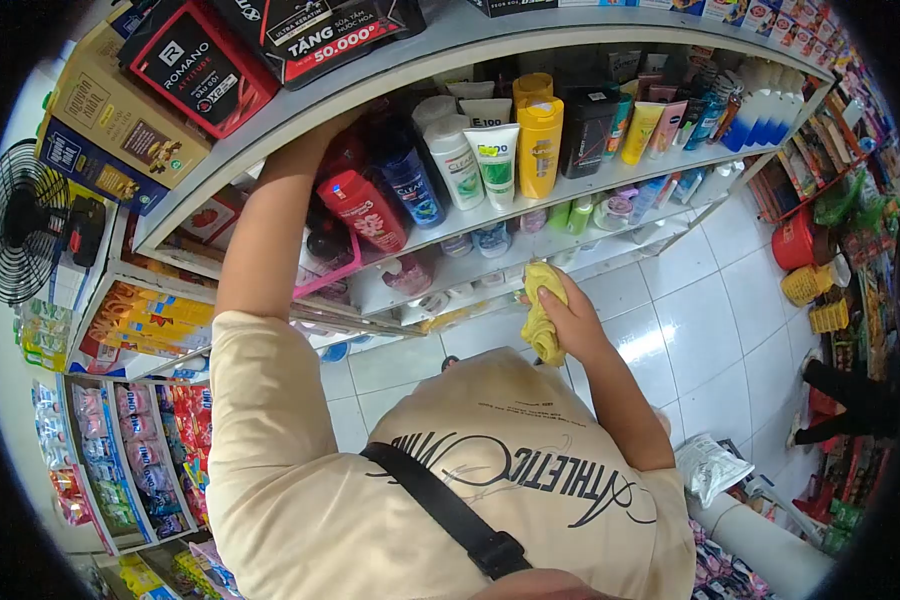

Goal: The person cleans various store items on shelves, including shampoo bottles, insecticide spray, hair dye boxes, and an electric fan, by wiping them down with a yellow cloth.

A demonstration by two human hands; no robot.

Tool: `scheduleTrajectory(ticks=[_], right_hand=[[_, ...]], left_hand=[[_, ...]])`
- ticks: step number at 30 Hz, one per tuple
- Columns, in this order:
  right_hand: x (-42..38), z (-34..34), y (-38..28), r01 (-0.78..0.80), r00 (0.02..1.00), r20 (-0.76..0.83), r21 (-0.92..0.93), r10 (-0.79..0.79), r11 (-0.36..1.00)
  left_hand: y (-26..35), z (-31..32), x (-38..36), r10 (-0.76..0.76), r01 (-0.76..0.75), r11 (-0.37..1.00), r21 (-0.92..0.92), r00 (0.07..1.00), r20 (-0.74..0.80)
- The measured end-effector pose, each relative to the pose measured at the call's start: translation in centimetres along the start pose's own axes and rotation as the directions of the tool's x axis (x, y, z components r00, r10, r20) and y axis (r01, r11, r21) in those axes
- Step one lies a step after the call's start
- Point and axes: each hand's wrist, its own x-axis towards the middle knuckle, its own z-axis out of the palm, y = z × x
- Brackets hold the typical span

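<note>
Cream T-shirt [450, 500] with a black cross-body strap [440, 505] fills the bottom of the view, and both bare arms rise from it toward the curved shop shelving [470, 40]. On the right, the right hand [570, 315] is closed around a bunched yellow cloth [542, 310], gripping it at waist level in front of the lower shelf edge, apart from the products. On the left, the left arm stretches up and its hand [345, 130] disappears behind the shelf lip among the bottles; whether it grips anything cannot be told from here. It reaches just beside the red shampoo bottle [365, 210] and the dark blue bottle [407, 180], with the white Clear bottle [453, 160] and yellow bottle [539, 145] standing further along the same shelf.

Judging from this, the work in hand looks like wiping around the stock. To do it well, the reaching hand should steady or shift one bottle at a time, since the row is packed tight and upright bottles topple easily; the cloth should be refolded to a flat pad before it goes in, so loose ends do not drag neighbours off the edge
</note>
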Motion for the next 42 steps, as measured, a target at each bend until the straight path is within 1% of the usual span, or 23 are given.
scheduleTrajectory(ticks=[2, 4, 5, 6, 8, 9, 11, 13, 14, 17, 19, 23, 25, 28, 29, 31, 38, 42], right_hand=[[-0.3, -0.1, 0.0, 0.002, 1.000, -0.025, -0.005, -0.002, 1.000], [-0.6, -0.4, 0.0, -0.029, 0.998, -0.064, 0.009, 0.029, 1.000], [-0.7, -0.7, 0.1, -0.044, 0.996, -0.079, 0.014, 0.045, 0.999], [-0.5, -1.4, 1.4, 0.008, 0.993, -0.116, -0.037, -0.013, 0.999], [-0.9, -1.5, 0.8, -0.008, 0.994, -0.107, 0.025, 0.011, 1.000], [-1.0, -1.5, 0.4, -0.015, 0.994, -0.105, 0.056, 0.021, 0.998], [-1.1, -1.6, 0.4, -0.026, 0.992, -0.119, 0.059, 0.033, 0.998], [-1.1, -1.8, 0.8, -0.047, 0.990, -0.125, 0.093, 0.059, 0.995], [-1.1, -2.0, 1.1, -0.056, 0.992, -0.112, 0.079, 0.065, 0.995], [-0.5, -2.1, 1.4, -0.076, 0.994, -0.074, 0.039, 0.079, 0.996], [-0.2, -1.6, 1.1, -0.085, 0.995, -0.054, 0.021, 0.086, 0.996], [0.3, -0.9, 1.1, -0.096, 0.995, -0.019, 0.006, 0.097, 0.995], [0.3, -0.6, 0.9, -0.096, 0.995, -0.007, -0.010, 0.096, 0.995], [0.2, -0.6, 1.1, -0.108, 0.993, -0.038, 0.050, 0.110, 0.993], [0.2, -0.5, 1.0, -0.100, 0.994, -0.037, 0.029, 0.101, 0.995], [0.0, -0.6, 0.8, -0.084, 0.996, -0.042, -0.011, 0.083, 0.996], [-0.1, -1.8, 1.7, -0.077, 0.994, -0.073, 0.019, 0.079, 0.997], [0.1, -1.0, 1.5, -0.097, 0.993, -0.056, 0.061, 0.100, 0.993]], left_hand=[[0.1, 0.0, 0.3, -0.012, 0.012, 1.000, -0.010, 1.000, -0.006], [-0.5, -0.9, -0.1, -0.067, 0.067, 0.998, -0.018, 0.997, -0.025], [-1.3, -1.3, -0.3, -0.100, 0.099, 0.995, -0.018, 0.994, -0.033], [-2.1, -1.9, -1.0, -0.149, 0.149, 0.989, -0.003, 0.988, -0.043], [-4.1, -3.1, -3.2, -0.252, 0.255, 0.966, 0.037, 0.965, -0.070], [-5.3, -3.8, -4.3, -0.315, 0.321, 0.944, 0.072, 0.946, -0.078], [-7.7, -4.7, -6.8, -0.443, 0.449, 0.880, 0.157, 0.893, -0.074], [-9.5, -5.1, -8.6, -0.552, 0.542, 0.805, 0.241, 0.833, -0.028], [-10.1, -5.0, -9.5, -0.597, 0.574, 0.770, 0.278, 0.802, -0.003], [-11.4, -4.2, -11.3, -0.699, 0.615, 0.689, 0.382, 0.704, 0.127], [-11.6, -3.4, -12.1, -0.738, 0.603, 0.662, 0.446, 0.627, 0.248], [-11.5, -2.1, -12.9, -0.762, 0.534, 0.647, 0.544, 0.469, 0.446], [-11.2, -1.5, -13.1, -0.763, 0.505, 0.646, 0.573, 0.436, 0.476], [-10.9, -0.9, -13.3, -0.766, 0.477, 0.642, 0.600, 0.422, 0.485], [-10.9, -0.8, -13.3, -0.765, 0.471, 0.644, 0.603, 0.429, 0.481], [-10.9, -0.8, -13.0, -0.758, 0.478, 0.651, 0.590, 0.446, 0.475], [-12.5, -3.6, -11.2, -0.745, 0.570, 0.665, 0.482, 0.542, 0.388], [-12.7, -3.4, -11.1, -0.743, 0.562, 0.669, 0.486, 0.532, 0.406]])
